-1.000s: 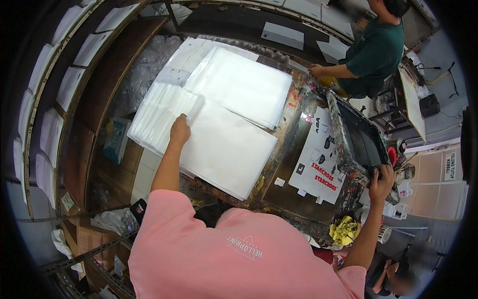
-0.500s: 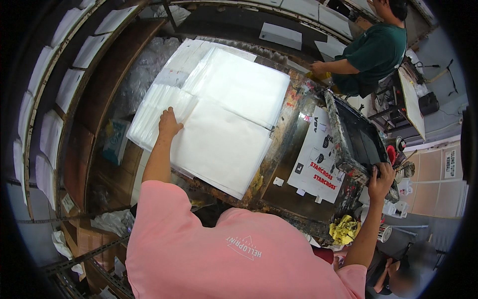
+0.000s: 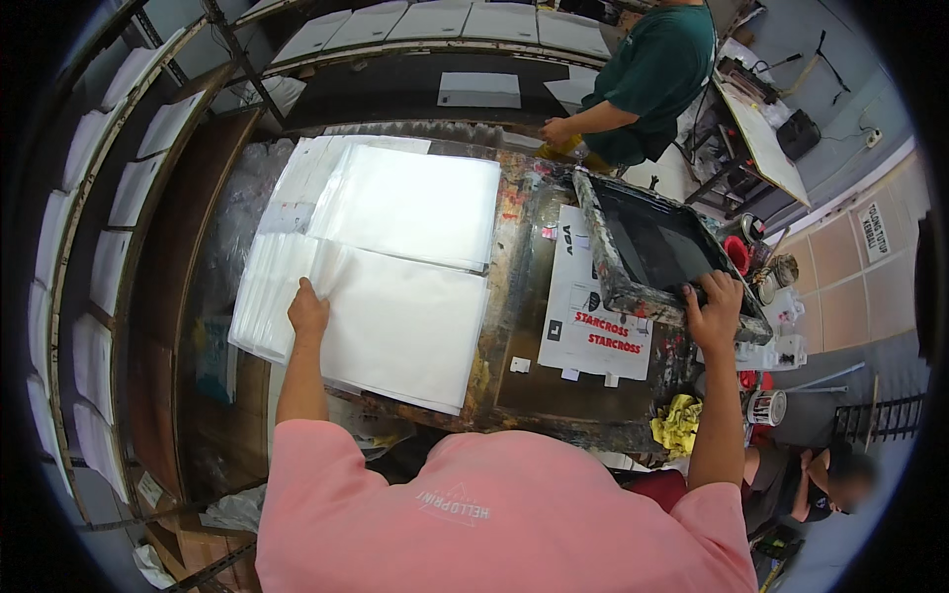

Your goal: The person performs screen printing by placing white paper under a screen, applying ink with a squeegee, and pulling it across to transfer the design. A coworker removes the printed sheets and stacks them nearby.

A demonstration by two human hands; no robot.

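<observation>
My left hand point(image 3: 308, 310) is closed on the edge of a thin, translucent plastic bag point(image 3: 331, 269), at the fanned left side of a white stack. Two flat stacks of these white bags lie side by side, a far stack point(image 3: 415, 206) and a near stack point(image 3: 405, 331). Over on the right, my right hand point(image 3: 716, 308) grips the near end of a paint-stained screen-printing frame point(image 3: 657, 237). The frame is tilted up above the board. Left of it on the dark printing board lies a white sheet point(image 3: 578, 296) with red and black print.
Metal racks point(image 3: 74, 212) with white sheets stand on the left. A person in a dark green shirt point(image 3: 657, 79) is across the table. Paint tins point(image 3: 766, 407) and a crumpled yellow cloth point(image 3: 676, 425) are at the right. Another person point(image 3: 820, 484) is at the lower right.
My left hand's fingers have drawn together at the bag's edge, lifting it slightly. My right hand stays on the frame. The whole view has shifted, so the table appears turned and further left.
</observation>
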